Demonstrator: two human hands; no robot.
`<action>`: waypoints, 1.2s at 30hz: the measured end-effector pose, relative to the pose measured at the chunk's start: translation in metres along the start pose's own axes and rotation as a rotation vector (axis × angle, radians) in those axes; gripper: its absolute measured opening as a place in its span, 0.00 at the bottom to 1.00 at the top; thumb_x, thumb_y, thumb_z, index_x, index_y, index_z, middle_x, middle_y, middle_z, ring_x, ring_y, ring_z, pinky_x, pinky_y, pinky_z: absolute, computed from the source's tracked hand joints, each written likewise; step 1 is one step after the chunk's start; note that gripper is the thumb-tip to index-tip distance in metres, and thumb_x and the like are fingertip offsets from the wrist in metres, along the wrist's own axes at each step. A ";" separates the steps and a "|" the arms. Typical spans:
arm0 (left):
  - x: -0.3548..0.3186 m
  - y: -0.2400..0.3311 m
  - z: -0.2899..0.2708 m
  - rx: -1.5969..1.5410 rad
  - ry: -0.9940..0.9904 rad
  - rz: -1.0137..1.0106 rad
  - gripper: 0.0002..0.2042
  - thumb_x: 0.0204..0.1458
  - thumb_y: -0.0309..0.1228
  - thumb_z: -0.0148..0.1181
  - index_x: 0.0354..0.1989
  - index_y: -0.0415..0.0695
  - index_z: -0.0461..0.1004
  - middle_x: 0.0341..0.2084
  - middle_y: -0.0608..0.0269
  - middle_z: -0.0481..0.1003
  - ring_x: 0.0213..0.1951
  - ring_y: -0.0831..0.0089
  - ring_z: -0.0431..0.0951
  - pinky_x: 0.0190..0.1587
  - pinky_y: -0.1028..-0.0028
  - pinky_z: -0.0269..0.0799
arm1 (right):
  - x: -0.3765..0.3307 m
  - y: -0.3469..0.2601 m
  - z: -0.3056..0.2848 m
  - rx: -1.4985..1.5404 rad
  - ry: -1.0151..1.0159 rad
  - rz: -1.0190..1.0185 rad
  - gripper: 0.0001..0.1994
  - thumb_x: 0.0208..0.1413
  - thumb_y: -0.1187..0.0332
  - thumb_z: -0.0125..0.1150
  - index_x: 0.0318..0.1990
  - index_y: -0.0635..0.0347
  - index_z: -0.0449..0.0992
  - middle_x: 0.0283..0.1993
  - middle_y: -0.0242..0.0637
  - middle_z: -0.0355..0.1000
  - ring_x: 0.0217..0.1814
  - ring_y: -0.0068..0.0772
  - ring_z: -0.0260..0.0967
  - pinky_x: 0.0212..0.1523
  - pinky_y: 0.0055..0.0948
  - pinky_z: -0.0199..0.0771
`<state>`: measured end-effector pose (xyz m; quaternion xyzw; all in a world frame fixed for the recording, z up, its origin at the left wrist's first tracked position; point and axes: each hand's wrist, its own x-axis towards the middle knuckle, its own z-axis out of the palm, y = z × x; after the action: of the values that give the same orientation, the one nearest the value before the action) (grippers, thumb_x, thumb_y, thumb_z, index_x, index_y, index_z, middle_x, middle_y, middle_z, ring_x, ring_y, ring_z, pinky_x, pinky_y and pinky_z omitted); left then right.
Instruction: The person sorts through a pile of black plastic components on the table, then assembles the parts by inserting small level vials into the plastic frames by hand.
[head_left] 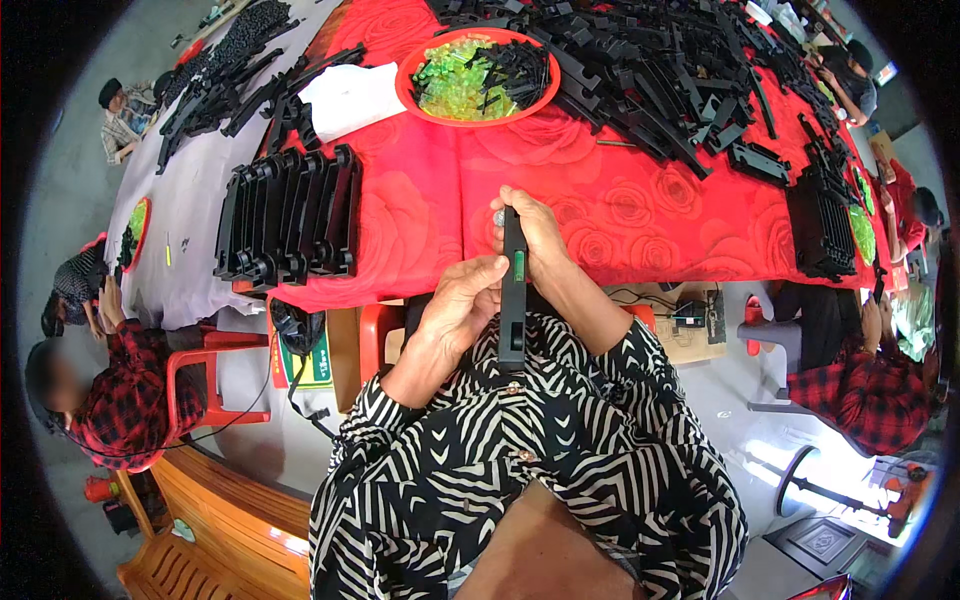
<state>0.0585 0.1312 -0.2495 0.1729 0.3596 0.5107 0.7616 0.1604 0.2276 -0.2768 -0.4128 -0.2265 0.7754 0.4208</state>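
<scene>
A black spirit level with a green vial in its middle points away from me, just off the table's near edge. My right hand is closed round its far end, fingertips curling over to the left side. Nearer to me, my left hand pinches the level's left side beside the vial, thumb uppermost. A small round, shiny thing shows at the fingertips of my right hand; I cannot make out what it is. On the table to the left stands a row of black level bodies.
A red-rimmed bowl holds green vials and thin black strips. Loose black parts are heaped at the far right, with stacked ones nearer. White paper lies left of the bowl on the red tablecloth. Other people sit at both sides.
</scene>
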 end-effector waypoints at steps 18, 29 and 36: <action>0.003 0.001 -0.002 0.091 -0.029 -0.004 0.09 0.46 0.32 0.60 0.31 0.41 0.69 0.23 0.69 0.71 0.26 0.80 0.70 0.33 0.79 0.64 | -0.022 -0.012 0.010 -0.024 -0.208 -0.294 0.09 0.54 0.64 0.51 0.30 0.61 0.67 0.16 0.31 0.60 0.11 0.20 0.56 0.10 0.20 0.58; 0.002 -0.006 0.004 0.061 -0.019 0.055 0.11 0.46 0.31 0.59 0.36 0.38 0.70 0.25 0.67 0.72 0.28 0.80 0.71 0.33 0.80 0.65 | -0.026 -0.014 0.012 -0.046 -0.236 -0.400 0.08 0.54 0.67 0.51 0.31 0.62 0.67 0.16 0.30 0.60 0.11 0.19 0.56 0.10 0.19 0.58; -0.001 -0.010 0.002 0.019 -0.091 0.103 0.17 0.48 0.29 0.57 0.43 0.32 0.65 0.31 0.60 0.73 0.32 0.75 0.74 0.38 0.77 0.70 | -0.031 -0.016 0.012 -0.080 -0.271 -0.504 0.06 0.54 0.68 0.50 0.32 0.63 0.66 0.16 0.31 0.60 0.11 0.19 0.56 0.10 0.18 0.58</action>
<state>0.0662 0.1269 -0.2539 0.2212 0.3201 0.5373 0.7483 0.1671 0.2103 -0.2454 -0.2523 -0.4067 0.6850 0.5493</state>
